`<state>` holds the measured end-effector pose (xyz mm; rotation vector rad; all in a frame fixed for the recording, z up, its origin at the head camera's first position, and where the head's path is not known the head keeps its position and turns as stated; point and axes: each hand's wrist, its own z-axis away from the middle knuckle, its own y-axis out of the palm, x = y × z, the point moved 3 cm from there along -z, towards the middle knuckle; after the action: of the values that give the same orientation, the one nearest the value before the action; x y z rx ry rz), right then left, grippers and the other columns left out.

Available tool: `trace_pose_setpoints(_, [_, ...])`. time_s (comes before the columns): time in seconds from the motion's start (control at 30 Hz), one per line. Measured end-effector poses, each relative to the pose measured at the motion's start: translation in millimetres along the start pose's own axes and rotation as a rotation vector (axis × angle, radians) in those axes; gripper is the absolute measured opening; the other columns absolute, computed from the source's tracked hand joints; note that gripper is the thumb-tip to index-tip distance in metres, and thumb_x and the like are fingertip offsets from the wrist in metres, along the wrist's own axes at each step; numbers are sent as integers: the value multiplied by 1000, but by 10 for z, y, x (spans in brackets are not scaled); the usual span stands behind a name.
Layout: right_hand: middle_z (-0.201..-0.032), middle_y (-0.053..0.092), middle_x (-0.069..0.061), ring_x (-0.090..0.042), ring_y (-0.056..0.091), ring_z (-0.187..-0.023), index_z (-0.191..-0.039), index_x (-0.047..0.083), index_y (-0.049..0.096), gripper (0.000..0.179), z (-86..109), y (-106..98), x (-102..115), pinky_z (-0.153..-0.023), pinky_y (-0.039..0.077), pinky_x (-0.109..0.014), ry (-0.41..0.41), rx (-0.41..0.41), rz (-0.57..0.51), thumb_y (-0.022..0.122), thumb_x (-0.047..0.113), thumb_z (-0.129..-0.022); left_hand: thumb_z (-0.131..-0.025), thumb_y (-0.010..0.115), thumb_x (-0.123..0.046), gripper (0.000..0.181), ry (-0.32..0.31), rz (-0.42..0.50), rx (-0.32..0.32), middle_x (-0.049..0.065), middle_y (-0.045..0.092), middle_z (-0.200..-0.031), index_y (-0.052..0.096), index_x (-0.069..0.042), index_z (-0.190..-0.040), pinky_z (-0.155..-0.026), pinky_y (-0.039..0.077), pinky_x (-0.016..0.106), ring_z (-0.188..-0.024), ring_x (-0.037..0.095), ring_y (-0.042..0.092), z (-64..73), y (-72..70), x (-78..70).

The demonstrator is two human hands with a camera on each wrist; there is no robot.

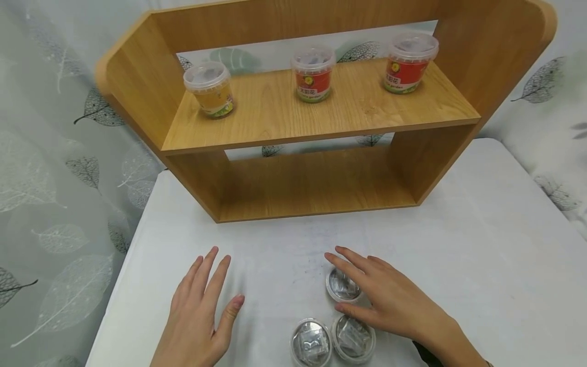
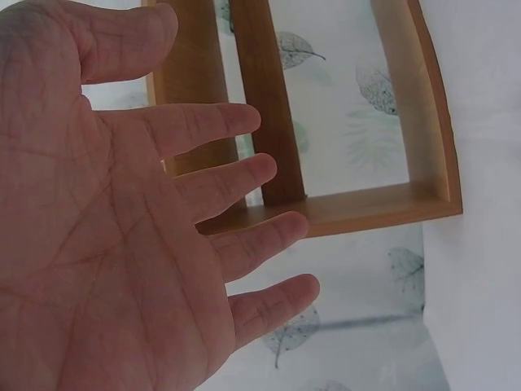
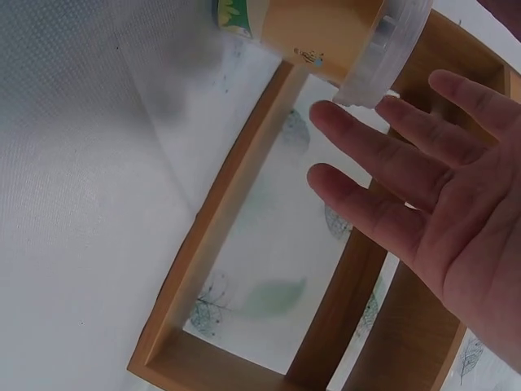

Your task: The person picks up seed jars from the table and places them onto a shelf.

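Note:
My left hand [image 1: 197, 311] is held over the white table with its fingers spread, and its bare palm [image 2: 122, 220] faces the left wrist camera. Fingers extended, my right hand [image 1: 390, 295] hovers over lidded plastic cups at the table's front. One cup [image 1: 341, 286] lies partly under its fingers, another cup [image 1: 353, 340] is below the thumb, and a third cup [image 1: 311, 344] stands to the left. In the right wrist view a cup with a yellow-orange label [image 3: 317, 32] is close to the fingertips; whether they touch it I cannot tell.
A two-tier wooden shelf [image 1: 316, 186] stands at the table's back. Its upper board carries a yellow-labelled cup [image 1: 213, 94] at left, a red-labelled cup [image 1: 314, 76] in the middle and another red-labelled cup [image 1: 405, 66] at right. Leaf-patterned curtains [image 1: 59, 193] hang around the table.

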<state>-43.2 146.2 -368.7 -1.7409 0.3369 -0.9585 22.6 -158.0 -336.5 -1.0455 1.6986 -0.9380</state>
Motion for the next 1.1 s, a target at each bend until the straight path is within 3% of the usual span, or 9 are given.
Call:
trace_pose_setpoints(0.17, [-145, 50, -3, -17, 55, -123, -151, 24, 40, 71, -17, 14, 9, -101, 42, -54, 16, 37, 2, 67, 50, -91, -93, 63, -37, 63, -11, -8, 14, 15, 35, -154, 47, -5, -144, -99, 29, 67, -135, 44, 33, -5, 5, -5])
trace_pose_setpoints(0.47, [-135, 58, -4, -18, 58, -119, -139, 15, 55, 61, -28, 34, 15, -99, 45, -51, 13, 12, 50, 74, 39, -87, -94, 62, -38, 62, -12, -13, 23, 14, 34, -154, 47, -5, -145, -101, 29, 66, -136, 43, 32, -12, -2, -8])
trace_pose_setpoints(0.8, [-134, 59, -4, -19, 58, -119, -138, 15, 56, 59, -42, 28, 18, -99, 45, -51, 25, 34, 45, 74, 39, -87, -94, 62, -37, 62, -20, -21, 41, 15, 35, -154, 48, -5, -144, -102, 29, 66, -136, 43, 32, -30, 7, -18])
trace_pose_setpoints(1.1, [-129, 61, -2, -19, 63, -109, -137, 14, 57, 56, -105, -32, 2, -94, 50, -46, -41, 32, 62, 71, 40, -90, -93, 63, -37, 62, -31, -29, 55, 15, 35, -153, 48, -5, -144, -102, 29, 66, -136, 43, 32, -29, 12, -14])
